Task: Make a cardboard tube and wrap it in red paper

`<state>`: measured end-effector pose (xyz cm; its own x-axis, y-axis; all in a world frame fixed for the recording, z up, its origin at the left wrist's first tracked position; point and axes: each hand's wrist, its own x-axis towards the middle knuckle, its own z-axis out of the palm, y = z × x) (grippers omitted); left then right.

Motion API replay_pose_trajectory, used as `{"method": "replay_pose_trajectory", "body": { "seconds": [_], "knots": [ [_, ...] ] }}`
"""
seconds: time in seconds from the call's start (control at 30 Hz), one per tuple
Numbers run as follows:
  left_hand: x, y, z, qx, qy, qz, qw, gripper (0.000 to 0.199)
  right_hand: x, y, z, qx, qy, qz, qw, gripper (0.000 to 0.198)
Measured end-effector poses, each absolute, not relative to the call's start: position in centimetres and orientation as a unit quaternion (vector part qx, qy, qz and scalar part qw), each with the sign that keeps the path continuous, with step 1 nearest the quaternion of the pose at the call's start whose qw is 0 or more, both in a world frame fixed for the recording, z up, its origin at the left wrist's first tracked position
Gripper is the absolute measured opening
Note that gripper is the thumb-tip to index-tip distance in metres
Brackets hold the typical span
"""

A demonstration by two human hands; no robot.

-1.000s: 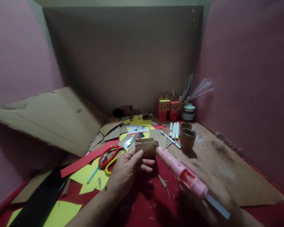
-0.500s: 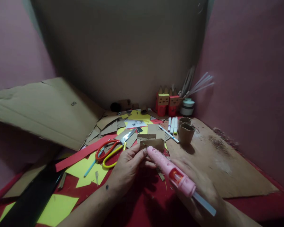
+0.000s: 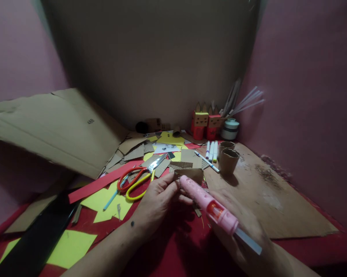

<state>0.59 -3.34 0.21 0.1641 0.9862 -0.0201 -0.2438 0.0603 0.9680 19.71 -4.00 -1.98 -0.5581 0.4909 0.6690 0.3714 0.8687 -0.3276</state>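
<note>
My right hand (image 3: pixel 237 215) is wrapped round a pink hot glue gun (image 3: pixel 209 204), and a clear glue stick (image 3: pixel 248 239) sticks out of its rear end. The gun points forward and left, its tip close to the fingers of my left hand (image 3: pixel 159 200). Between thumb and fingers, that left hand pinches a small brown cardboard piece (image 3: pixel 192 175). The gun's barrel covers part of the cardboard, so where the nozzle meets it is hidden. Left of my left hand lie scissors (image 3: pixel 139 186) with one red and one yellow handle loop.
Two cardboard tubes (image 3: pixel 229 161) stand on a brown board (image 3: pixel 277 200) at right, beside several markers (image 3: pixel 211 151). Red tube figures (image 3: pixel 201 125) and a lidded jar (image 3: pixel 230 129) stand at the back. Yellow paper (image 3: pixel 72 248), cardboard scraps and a large cardboard sheet (image 3: pixel 60 127) occupy the left.
Both hands keep their hold on the glue gun and the cardboard piece. The gun's rear end has shifted slightly up and left; the camera view has moved a little.
</note>
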Motion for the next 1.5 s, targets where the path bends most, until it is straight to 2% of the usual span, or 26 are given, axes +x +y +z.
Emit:
{"method": "replay_pose_trajectory", "body": {
  "seconds": [0.33,0.7,1.0,1.2,1.5],
  "knots": [
    [0.2,-2.8,-0.3,0.466,0.388,0.509,0.611,0.019,19.8,-3.9,-2.1,-0.221,-0.881,0.049,0.416,0.062],
    [0.5,-3.2,0.2,0.468,0.403,0.507,0.602,0.014,19.6,-4.1,-1.9,-0.238,-0.873,0.060,0.421,0.055],
    [-0.1,-2.8,-0.9,0.476,0.401,0.502,0.601,0.027,20.7,-3.9,-2.3,-0.258,-0.859,0.120,0.426,0.051],
    [-0.1,-2.9,-0.8,0.458,0.408,0.508,0.605,0.024,21.1,-4.1,-1.8,-0.268,-0.887,0.115,0.358,0.057],
    [0.0,-2.8,-0.6,0.444,0.426,0.516,0.596,0.028,21.9,-3.9,-3.0,-0.269,-0.859,0.104,0.423,0.058]
  ]
}}
